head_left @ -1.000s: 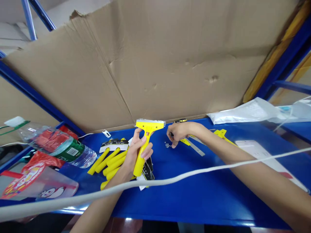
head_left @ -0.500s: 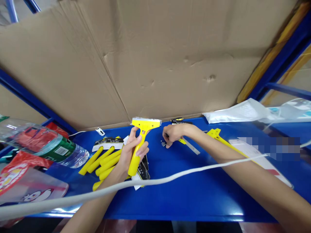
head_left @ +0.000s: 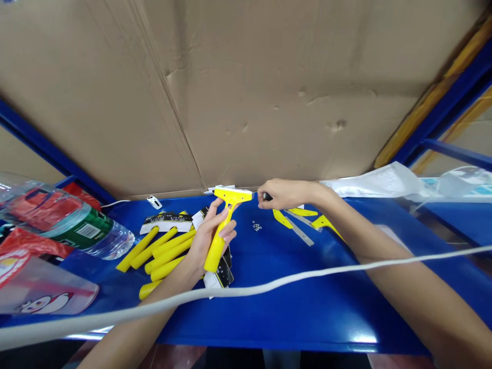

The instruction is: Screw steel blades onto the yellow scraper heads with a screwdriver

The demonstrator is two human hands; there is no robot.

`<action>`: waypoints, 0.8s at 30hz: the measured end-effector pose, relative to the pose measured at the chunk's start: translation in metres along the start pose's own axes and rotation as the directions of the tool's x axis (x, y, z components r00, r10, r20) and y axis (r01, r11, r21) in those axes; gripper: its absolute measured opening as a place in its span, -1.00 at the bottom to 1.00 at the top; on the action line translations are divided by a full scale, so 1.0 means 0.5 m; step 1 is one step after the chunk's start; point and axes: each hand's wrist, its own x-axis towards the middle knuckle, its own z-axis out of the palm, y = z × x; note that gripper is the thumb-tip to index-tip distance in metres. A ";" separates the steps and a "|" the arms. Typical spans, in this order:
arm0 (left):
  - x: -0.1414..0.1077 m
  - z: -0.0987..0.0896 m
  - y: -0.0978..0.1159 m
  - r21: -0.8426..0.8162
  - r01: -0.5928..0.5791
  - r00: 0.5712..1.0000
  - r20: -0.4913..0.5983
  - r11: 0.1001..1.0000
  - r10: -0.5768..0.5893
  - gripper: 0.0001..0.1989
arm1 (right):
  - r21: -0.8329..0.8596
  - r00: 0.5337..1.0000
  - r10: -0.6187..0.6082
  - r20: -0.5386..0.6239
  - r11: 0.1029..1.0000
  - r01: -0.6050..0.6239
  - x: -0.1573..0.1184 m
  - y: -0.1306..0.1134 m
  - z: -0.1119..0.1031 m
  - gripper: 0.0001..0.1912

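Note:
My left hand [head_left: 213, 230] is closed around the handle of a yellow scraper [head_left: 220, 241], holding it upright with its wide head at the top. My right hand [head_left: 277, 193] is curled near the cardboard, just right of the scraper head. Between its fingers shows the dark end of a handle, apparently a screwdriver [head_left: 267, 196]; the rest is hidden. Small screws or nuts [head_left: 256, 226] lie scattered on the blue surface below the right hand. Metal blades [head_left: 300, 231] and flat yellow plates [head_left: 282, 219] lie under the right wrist.
Several yellow scraper handles [head_left: 169, 252] and black-and-white cards [head_left: 165, 223] lie left. A water bottle [head_left: 88, 230] and plastic cup [head_left: 49, 287] stand further left. A white cable [head_left: 269, 283] crosses in front of both forearms. Cardboard [head_left: 246, 92] walls the back.
My right hand has risen from the small screws toward the cardboard and closed on the dark handle. My left hand still holds the scraper. The view has shifted slightly.

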 end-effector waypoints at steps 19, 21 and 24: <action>-0.004 0.006 -0.016 0.032 0.087 0.996 0.022 0.996 -0.088 -0.51 | -0.038 0.994 -0.081 -0.073 0.996 0.078 -0.024 -0.061 -0.009 -0.79; -0.006 0.008 -0.019 0.032 0.107 0.994 0.016 0.994 -0.108 -0.52 | -0.045 0.997 -0.066 -0.038 0.997 0.064 -0.026 -0.060 -0.008 -0.81; -0.010 0.010 -0.026 0.033 0.138 0.990 0.013 0.990 -0.138 -0.52 | -0.057 0.999 -0.041 0.008 0.998 0.041 -0.032 -0.062 -0.009 -0.86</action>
